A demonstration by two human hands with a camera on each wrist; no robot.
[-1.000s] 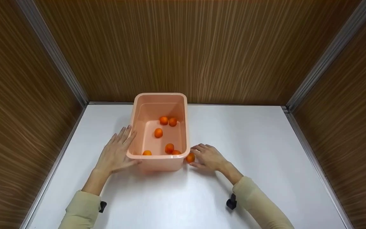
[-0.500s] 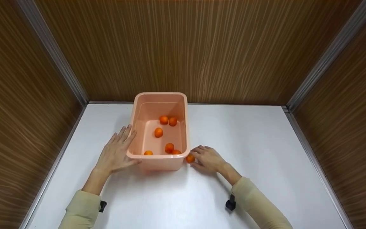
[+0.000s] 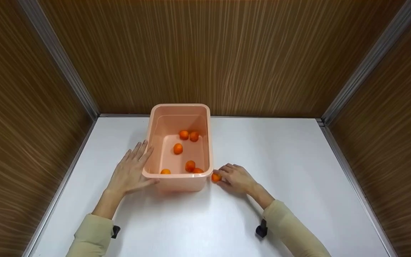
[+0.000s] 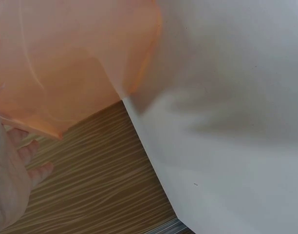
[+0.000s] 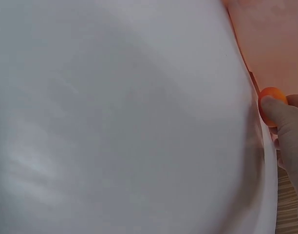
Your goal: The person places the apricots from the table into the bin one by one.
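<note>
A peach plastic tub [image 3: 209, 142] stands on the white table and holds several small orange fruits [image 3: 178, 148]. My left hand [image 3: 131, 170] lies flat with straight fingers against the tub's left wall [image 4: 66, 73]. My right hand [image 3: 234, 177] is beside the tub's near right corner, and its fingertips pinch one small orange fruit [image 3: 215, 177] that sits on the table right next to the tub. In the right wrist view a finger [image 5: 280, 114] curls over that fruit [image 5: 270, 95].
The white table [image 3: 280, 160] is boxed in by brown wood-grain walls at the left, back and right, with metal strips in the corners. Both forearms wear beige sleeves with black wrist straps [image 3: 261, 228].
My right fingers have closed a little more round the fruit beside the tub, and the right forearm has shifted slightly. The left hand and the tub have stayed put.
</note>
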